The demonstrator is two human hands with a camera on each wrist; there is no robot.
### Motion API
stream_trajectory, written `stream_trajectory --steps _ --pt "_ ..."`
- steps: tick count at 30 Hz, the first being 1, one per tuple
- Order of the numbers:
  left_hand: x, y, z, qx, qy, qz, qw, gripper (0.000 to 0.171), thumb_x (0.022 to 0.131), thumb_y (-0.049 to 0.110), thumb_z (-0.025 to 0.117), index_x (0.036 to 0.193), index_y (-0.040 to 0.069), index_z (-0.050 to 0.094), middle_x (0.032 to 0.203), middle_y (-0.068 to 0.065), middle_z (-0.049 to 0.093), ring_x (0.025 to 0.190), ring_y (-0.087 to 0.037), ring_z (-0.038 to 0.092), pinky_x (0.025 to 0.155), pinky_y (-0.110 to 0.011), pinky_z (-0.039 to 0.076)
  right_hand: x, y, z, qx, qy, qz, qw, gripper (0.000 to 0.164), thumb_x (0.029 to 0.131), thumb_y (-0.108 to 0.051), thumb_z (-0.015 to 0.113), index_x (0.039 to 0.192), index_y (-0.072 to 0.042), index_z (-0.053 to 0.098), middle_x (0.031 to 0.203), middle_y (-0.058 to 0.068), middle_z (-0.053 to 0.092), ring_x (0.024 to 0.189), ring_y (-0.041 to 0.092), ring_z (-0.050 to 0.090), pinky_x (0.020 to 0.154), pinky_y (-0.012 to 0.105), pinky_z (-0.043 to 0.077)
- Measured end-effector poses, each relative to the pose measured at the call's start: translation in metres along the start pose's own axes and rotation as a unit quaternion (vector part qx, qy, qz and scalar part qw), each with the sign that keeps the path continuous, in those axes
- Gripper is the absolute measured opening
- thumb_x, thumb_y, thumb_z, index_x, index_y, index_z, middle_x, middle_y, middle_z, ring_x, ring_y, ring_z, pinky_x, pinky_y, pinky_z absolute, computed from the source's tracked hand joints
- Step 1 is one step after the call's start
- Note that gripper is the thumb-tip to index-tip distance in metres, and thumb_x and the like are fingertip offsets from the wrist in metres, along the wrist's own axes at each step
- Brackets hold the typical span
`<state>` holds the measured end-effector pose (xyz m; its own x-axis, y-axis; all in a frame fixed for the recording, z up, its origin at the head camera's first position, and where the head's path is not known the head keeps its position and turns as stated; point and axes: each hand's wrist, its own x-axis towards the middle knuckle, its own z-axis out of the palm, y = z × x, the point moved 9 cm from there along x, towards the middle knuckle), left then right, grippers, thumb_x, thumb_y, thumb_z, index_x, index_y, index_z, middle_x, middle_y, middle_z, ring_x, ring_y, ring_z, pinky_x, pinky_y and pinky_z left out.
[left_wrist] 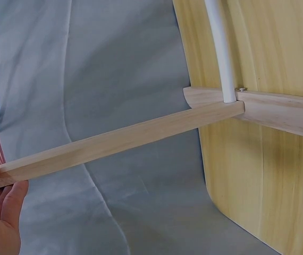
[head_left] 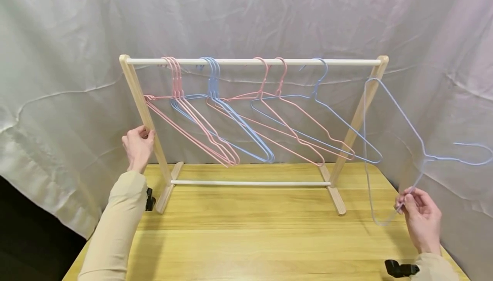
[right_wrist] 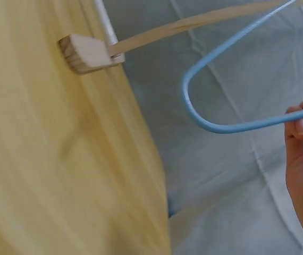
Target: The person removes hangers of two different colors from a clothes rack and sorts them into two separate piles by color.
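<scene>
My left hand point(head_left: 138, 146) grips the left wooden post point(head_left: 135, 88) of a clothes rack, thumb on one side and fingers on the other in the left wrist view. My right hand point(head_left: 421, 217) pinches a light blue wire hanger point(head_left: 426, 158) by one arm, right of the rack. That hanger is turned sideways, its hook pointing right. In the right wrist view its rounded corner point(right_wrist: 215, 128) extends left of the fingers. On the white top rail point(head_left: 235, 62) hang bunched pink hangers point(head_left: 177, 84), bunched blue hangers point(head_left: 213, 84), two spaced pink hangers point(head_left: 282, 78) and a single blue hanger point(head_left: 316, 87).
The rack stands on a wooden table point(head_left: 246, 242), with wooden feet point(head_left: 165, 193) and a white lower bar point(head_left: 250, 183). A grey curtain point(head_left: 246, 20) hangs behind and at both sides. The right post point(head_left: 350, 144) stands near the held hanger.
</scene>
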<state>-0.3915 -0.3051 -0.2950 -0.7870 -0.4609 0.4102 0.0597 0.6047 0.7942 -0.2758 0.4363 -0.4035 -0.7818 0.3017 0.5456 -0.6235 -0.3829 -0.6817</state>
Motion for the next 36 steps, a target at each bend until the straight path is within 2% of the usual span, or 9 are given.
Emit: stream_trajectory --steps 4,7,13,17,22,26,33,35,36 --pt "0.0 -0.002 0.0 -0.006 -0.005 -0.006 1.0 0.03 0.1 0.019 0.058 0.117 -0.002 0.072 0.121 -0.025 0.07 0.124 -0.041 0.045 0.106 -0.052 0.029 -0.006 0.005 -0.021 -0.026 0.063 0.008 0.998 0.014 0.097 0.01 0.049 0.102 0.009 0.062 0.084 0.011 0.071 0.07 0.017 0.068 0.063 0.021 0.058" --pt "0.001 -0.003 0.001 -0.006 -0.007 -0.011 0.9999 0.033 0.101 0.021 0.057 0.12 -0.002 0.071 0.122 -0.025 0.07 0.125 -0.04 0.043 0.105 -0.052 0.028 -0.011 0.01 -0.034 -0.089 0.084 0.041 0.992 0.012 0.098 0.005 0.053 0.102 0.002 0.064 0.081 0.005 0.072 0.069 0.012 0.068 0.062 0.018 0.057" --pt "0.002 -0.003 -0.001 -0.002 -0.003 -0.008 1.0 0.032 0.101 0.02 0.057 0.118 -0.003 0.071 0.122 -0.026 0.07 0.125 -0.042 0.045 0.106 -0.053 0.029 -0.019 0.023 -0.05 -0.21 0.044 0.092 0.972 0.021 0.1 0.002 0.053 0.101 -0.012 0.068 0.078 -0.006 0.071 0.066 0.004 0.065 0.057 0.014 0.052" --pt "0.002 -0.002 -0.001 0.002 -0.001 -0.004 1.0 0.031 0.1 0.019 0.058 0.118 -0.003 0.071 0.12 -0.026 0.07 0.124 -0.042 0.048 0.106 -0.053 0.031 -0.024 0.032 -0.054 -0.222 0.015 0.096 0.97 0.027 0.1 0.005 0.05 0.099 -0.015 0.069 0.075 -0.007 0.069 0.06 0.004 0.062 0.05 0.016 0.046" --pt "0.001 -0.001 -0.001 0.001 0.003 -0.001 1.0 0.03 0.1 0.019 0.058 0.117 -0.003 0.071 0.119 -0.025 0.071 0.122 -0.042 0.05 0.106 -0.052 0.033 -0.027 0.038 -0.058 -0.246 0.012 0.116 0.962 0.034 0.1 0.007 0.049 0.097 -0.019 0.07 0.072 -0.008 0.067 0.057 0.003 0.059 0.047 0.017 0.043" --pt "0.001 0.0 -0.002 0.003 0.009 0.006 0.9999 0.029 0.1 0.018 0.059 0.114 -0.002 0.072 0.118 -0.025 0.072 0.121 -0.042 0.052 0.106 -0.051 0.034 -0.03 0.039 -0.062 -0.318 0.01 0.146 0.937 0.042 0.101 0.006 0.048 0.093 -0.028 0.071 0.069 -0.013 0.064 0.058 -0.001 0.06 0.049 0.014 0.045" --pt "0.0 0.0 -0.001 0.0 0.01 0.014 0.9998 0.027 0.1 0.016 0.058 0.11 -0.004 0.072 0.116 -0.026 0.072 0.119 -0.042 0.054 0.106 -0.051 0.034 -0.033 0.038 -0.067 -0.486 -0.005 0.165 0.858 0.053 0.101 0.001 0.048 0.085 -0.049 0.061 0.069 -0.024 0.058 0.059 -0.004 0.058 0.051 0.015 0.047" --pt "0.0 0.001 -0.001 0.0 0.012 0.015 0.9998 0.027 0.1 0.016 0.058 0.11 -0.004 0.073 0.115 -0.026 0.072 0.118 -0.042 0.055 0.105 -0.05 0.035 -0.034 0.039 -0.07 -0.503 0.001 0.178 0.846 0.052 0.1 -0.001 0.051 0.083 -0.048 0.061 0.07 -0.025 0.057 0.058 -0.004 0.057 0.051 0.015 0.047" --pt "0.0 0.001 -0.002 0.002 0.014 0.016 0.9998 0.027 0.1 0.017 0.058 0.11 -0.004 0.073 0.115 -0.026 0.072 0.117 -0.042 0.056 0.105 -0.05 0.037 -0.034 0.039 -0.071 -0.517 0.004 0.183 0.836 0.045 0.099 -0.002 0.052 0.083 -0.042 0.065 0.07 -0.026 0.057 0.058 -0.005 0.057 0.052 0.015 0.047"
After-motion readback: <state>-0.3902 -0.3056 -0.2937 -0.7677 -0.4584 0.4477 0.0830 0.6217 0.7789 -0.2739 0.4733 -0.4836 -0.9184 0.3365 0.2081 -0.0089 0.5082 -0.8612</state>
